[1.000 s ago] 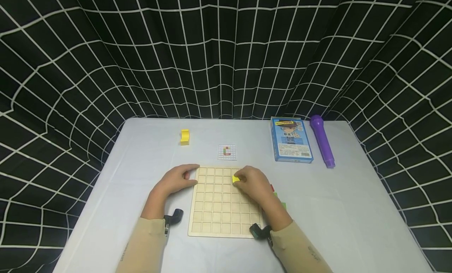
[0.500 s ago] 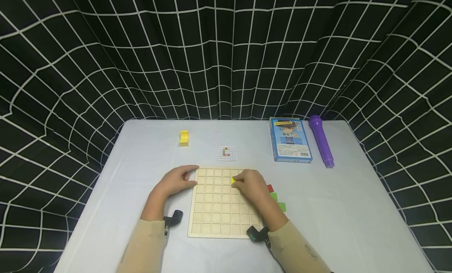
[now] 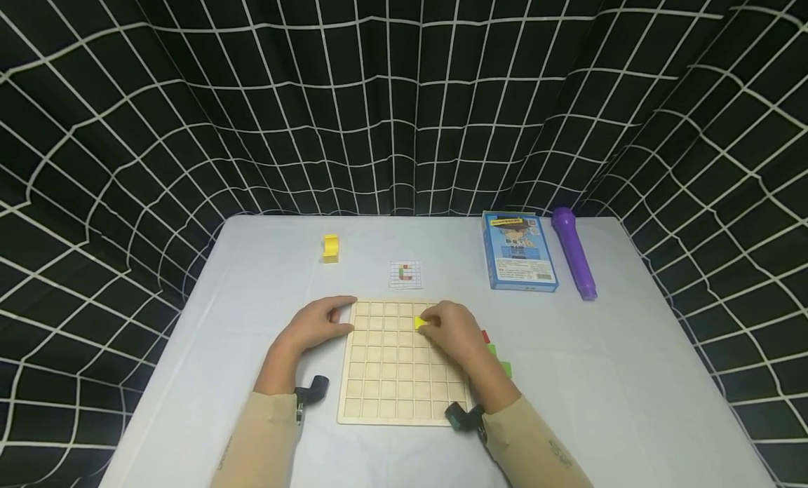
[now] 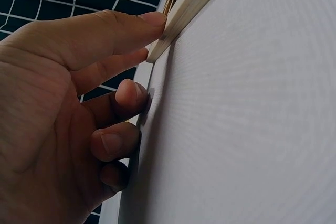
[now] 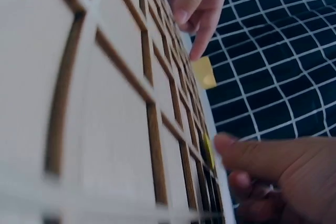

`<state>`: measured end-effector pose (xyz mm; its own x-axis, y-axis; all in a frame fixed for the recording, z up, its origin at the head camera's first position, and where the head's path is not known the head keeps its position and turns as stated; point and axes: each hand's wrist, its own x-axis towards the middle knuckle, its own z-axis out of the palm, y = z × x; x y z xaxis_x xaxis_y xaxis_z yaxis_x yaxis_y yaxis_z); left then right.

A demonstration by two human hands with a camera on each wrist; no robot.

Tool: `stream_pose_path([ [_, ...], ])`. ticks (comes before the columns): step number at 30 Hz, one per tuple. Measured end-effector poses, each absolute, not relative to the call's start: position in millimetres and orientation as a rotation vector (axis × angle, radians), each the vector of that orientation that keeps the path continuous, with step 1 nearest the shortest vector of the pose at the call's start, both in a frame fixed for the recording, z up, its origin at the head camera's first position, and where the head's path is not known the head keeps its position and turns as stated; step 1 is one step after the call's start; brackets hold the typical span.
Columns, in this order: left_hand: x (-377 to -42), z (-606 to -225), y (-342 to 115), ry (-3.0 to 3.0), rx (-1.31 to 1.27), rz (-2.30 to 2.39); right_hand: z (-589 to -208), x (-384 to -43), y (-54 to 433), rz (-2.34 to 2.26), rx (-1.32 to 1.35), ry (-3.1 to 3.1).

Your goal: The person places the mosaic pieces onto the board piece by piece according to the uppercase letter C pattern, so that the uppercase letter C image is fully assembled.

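The left hand (image 3: 313, 322) holds thumb and forefinger apart, the right hand (image 3: 454, 329) its own close together.

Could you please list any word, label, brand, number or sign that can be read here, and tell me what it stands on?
Clearly readable text: none.
Blue rectangular cardboard box: printed characters and a barcode-like patch, too small and blurred to read.
Beige fabric left sleeve and beige fabric right sleeve: dark, lettering-like marks, illegible.
Pale wooden grid board and small yellow tile: no lettering visible.
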<state>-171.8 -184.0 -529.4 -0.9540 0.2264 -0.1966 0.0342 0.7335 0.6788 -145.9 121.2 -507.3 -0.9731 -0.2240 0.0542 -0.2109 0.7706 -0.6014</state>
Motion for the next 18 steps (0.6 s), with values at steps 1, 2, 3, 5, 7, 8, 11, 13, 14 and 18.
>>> stream_pose_path([
  [1,-171.8,-529.4,-183.6,2.671,0.207,1.036,-505.1,-145.1,122.7,-1.022,-0.346,2.926],
  [2,-171.8,-529.1,-183.4,2.671,0.207,1.035,-502.1,-143.9,124.3,-1.047,-0.328,2.918],
  [3,-171.7,-528.9,-183.2,2.671,0.202,1.038,-498.5,-142.6,126.2,-1.073,-0.313,2.911],
  [5,-171.2,-529.0,-183.3,2.67,0.201,1.04,-490.5,-139.4,130.5,-1.114,-0.278,2.895],
  [7,-170.7,-529.0,-183.5,2.668,0.2,1.044,-482.5,-136.8,135.6,-1.133,-0.25,2.884],
  [8,-170.5,-529.4,-183.6,2.667,0.201,1.048,-479.0,-135.5,138.6,-1.13,-0.238,2.888],
  [11,-170.6,-529.9,-183.4,2.664,0.197,1.053,-471.6,-133.2,149.4,-1.139,-0.207,2.881],
  [13,-170.9,-530.0,-183.2,2.666,0.197,1.053,-469.7,-132.3,157.1,-1.134,-0.183,2.885],
  [14,-170.9,-529.7,-183.1,2.666,0.196,1.051,-469.2,-131.8,161.1,-1.131,-0.173,2.888],
  [18,-170.9,-528.0,-182.4,2.668,0.19,1.038,-469.5,-129.6,177.4,-1.121,-0.117,2.898],
])
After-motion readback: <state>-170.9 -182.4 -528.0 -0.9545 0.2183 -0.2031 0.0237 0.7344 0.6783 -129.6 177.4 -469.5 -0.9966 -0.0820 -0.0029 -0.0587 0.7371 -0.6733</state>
